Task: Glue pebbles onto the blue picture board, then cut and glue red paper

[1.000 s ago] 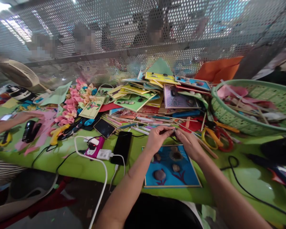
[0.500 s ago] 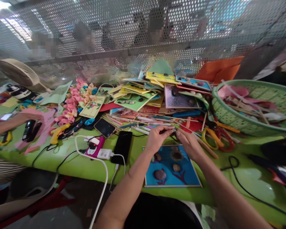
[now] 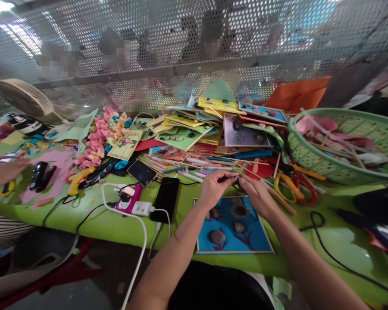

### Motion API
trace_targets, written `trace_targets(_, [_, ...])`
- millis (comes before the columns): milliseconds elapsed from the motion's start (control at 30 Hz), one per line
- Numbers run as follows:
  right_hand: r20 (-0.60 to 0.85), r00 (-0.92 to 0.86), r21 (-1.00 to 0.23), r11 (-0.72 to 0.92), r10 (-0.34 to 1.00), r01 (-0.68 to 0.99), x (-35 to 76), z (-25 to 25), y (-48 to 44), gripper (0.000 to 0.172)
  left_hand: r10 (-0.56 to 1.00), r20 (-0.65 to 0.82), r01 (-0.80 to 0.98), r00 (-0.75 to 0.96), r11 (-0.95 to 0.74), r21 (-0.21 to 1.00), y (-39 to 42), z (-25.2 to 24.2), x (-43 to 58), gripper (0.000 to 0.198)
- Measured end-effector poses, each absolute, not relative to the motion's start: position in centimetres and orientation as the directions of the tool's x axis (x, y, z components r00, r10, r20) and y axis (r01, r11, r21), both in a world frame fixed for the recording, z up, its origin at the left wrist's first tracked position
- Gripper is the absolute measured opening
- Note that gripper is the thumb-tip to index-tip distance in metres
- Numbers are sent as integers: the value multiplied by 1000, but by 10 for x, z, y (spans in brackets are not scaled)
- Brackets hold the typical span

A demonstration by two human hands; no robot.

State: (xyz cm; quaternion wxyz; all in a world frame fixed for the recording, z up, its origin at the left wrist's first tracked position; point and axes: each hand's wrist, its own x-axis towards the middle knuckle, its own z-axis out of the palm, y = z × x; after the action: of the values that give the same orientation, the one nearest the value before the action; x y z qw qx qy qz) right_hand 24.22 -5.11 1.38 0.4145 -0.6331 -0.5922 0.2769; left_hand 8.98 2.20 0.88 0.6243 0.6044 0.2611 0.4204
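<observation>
My left hand [image 3: 216,185] and my right hand [image 3: 254,191] meet fingertip to fingertip above the far edge of a blue picture board [image 3: 228,239]. Both are closed in a pinch around something tiny, mostly hidden by the fingers, too small to name. The board lies flat with a thin pale wooden border. Glued-looking pebbles sit on it, among them a large round stone [image 3: 217,236] and a smaller stone [image 3: 239,227], with dark red plant shapes beneath them. Scissors with yellow and orange handles [image 3: 289,188] rest right of my right hand.
A heap of decorated cards [image 3: 184,137] stands behind my hands. At right is a green basket [image 3: 326,165] of scraps. Phones [image 3: 165,200], a magenta power strip [image 3: 129,199], and white cables lie left. A co-worker's hand [image 3: 8,172] is at the far left near a black stapler [image 3: 39,176].
The co-worker's hand at the far left has drawn back leftward from the pink paper. My own hands have stayed almost still, still pinched together.
</observation>
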Motion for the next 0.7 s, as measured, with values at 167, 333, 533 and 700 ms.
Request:
trace_targets(167, [136, 142, -854, 43, 980, 518, 243, 11, -51, 40, 844, 153, -219, 514, -44, 975, 22, 9, 90, 29])
trace_targets(333, [145, 144, -859, 52, 979, 509, 243, 9, -52, 41, 853, 116, -221, 509, -1, 975, 23, 10, 89, 28])
trace_targets(533, [140, 135, -863, 55, 981, 502, 242, 12, -51, 42, 850, 119, -246, 514, 14, 969, 24, 9, 90, 30])
trace_targets(700, [141, 129, -862, 57, 982, 503, 244, 9, -51, 44, 848, 138, -237, 512, -15, 971, 24, 8, 90, 27])
